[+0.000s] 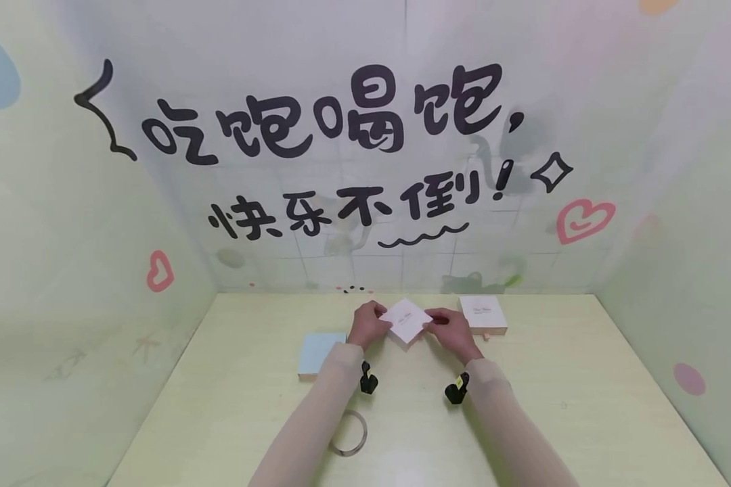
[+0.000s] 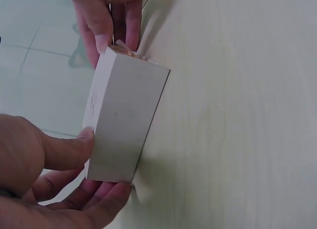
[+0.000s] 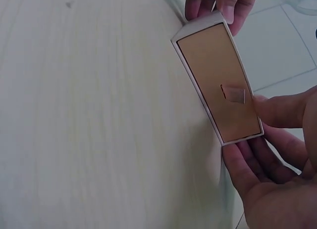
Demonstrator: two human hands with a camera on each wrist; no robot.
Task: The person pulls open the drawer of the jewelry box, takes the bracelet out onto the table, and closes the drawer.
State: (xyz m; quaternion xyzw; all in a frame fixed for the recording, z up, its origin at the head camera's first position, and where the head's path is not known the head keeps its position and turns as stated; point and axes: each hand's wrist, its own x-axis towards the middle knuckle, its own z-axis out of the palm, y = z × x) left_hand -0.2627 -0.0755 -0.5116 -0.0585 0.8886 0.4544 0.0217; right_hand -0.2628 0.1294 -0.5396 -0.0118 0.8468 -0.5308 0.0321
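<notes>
Both hands hold a small white drawer box [image 1: 406,320], turned with one corner toward me near the back of the table. The left hand [image 1: 367,325] grips its left corner, thumb on the printed top and fingers along the lower edge, as the left wrist view shows on the plain white side [image 2: 126,115]. At the opposite corner, the right hand [image 1: 455,333] pinches the box between thumb and fingers. In the right wrist view, the tan drawer front [image 3: 213,75] with a small pull tab [image 3: 234,94] sits within the white sleeve.
A second white box [image 1: 483,314] with a pull tab lies right of the right hand. Partly behind the left forearm lies a light blue box [image 1: 319,352]. A ring-shaped roll [image 1: 349,450] rests on the table [image 1: 585,406] nearer me. A printed wall [image 1: 365,270] borders the back.
</notes>
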